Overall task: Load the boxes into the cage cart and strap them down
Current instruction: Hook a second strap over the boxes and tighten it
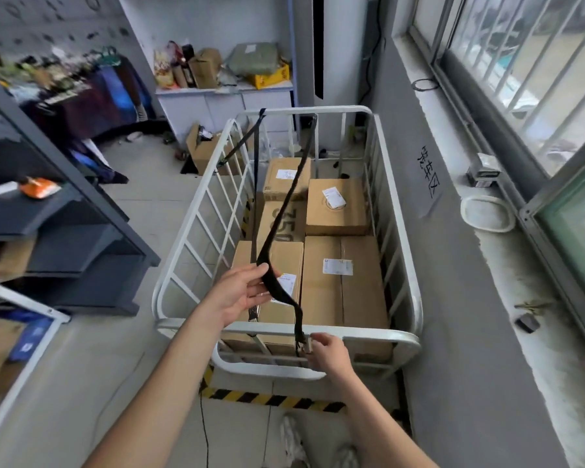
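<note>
Head view:
Boxes (338, 285): five, packed inside the white cage cart (399, 231).
Strap (286, 211): black, slack, hanging from far rail.
Left hand (240, 292): pinching the strap.
Right hand (330, 352): apparently gripping buckle (305, 344) at near rail.

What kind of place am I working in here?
Probably a small parcel sorting or storage room: a white cage cart holds labelled cardboard boxes, hazard tape marks its floor bay, and dark shelving stands left.

white cage cart (390, 204), cardboard boxes (341, 282) inside
</note>
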### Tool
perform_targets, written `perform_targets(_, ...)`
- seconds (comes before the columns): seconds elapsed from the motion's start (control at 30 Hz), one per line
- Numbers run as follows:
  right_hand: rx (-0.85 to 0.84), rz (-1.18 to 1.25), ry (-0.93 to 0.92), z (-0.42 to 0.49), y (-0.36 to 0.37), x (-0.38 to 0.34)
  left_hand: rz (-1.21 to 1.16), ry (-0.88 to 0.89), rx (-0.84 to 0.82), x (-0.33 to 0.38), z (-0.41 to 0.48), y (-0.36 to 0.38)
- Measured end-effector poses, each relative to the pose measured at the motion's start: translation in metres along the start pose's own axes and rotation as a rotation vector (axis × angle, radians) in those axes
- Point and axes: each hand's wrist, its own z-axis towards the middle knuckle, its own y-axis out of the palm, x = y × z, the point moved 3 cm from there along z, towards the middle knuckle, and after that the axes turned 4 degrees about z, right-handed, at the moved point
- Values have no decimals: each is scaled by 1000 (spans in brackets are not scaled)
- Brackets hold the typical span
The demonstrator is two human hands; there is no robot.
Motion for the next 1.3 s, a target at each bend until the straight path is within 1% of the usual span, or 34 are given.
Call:
perform_targets(0.13, 49, -18, 19, 12, -16, 1, -12, -103, -13, -19, 5, 5)
perform_targets(0.2, 84, -25, 25, 17, -24, -3, -34, -161, -49, -29, 7, 10)
perform_targets(0.3, 100, 17, 22, 24, -34, -18, 8, -202, -125, -43, 14, 23)
perform_targets(0.47, 143, -41, -70, 40, -51, -51, 81, -253, -207, -64, 33, 44)
perform_targets(0.7, 124, -130, -89, 76, -68, -63, 138, -380, -205, -99, 61, 65)
perform_targets(0.93, 42, -167, -48, 132, -91, -59, 138, -463, -135, -112, 94, 90)
perform_targets(1.1, -75, -263, 9, 171, -102, -54, 114, -507, -69, -108, 120, 108)
perform_targets(1.2, -175, -365, 53, 193, -104, -50, 39, -502, -26, -100, 134, 110)
perform_targets(1.3, -335, -464, 153, 210, -97, -38, 29, -516, -6, -98, 140, 112)
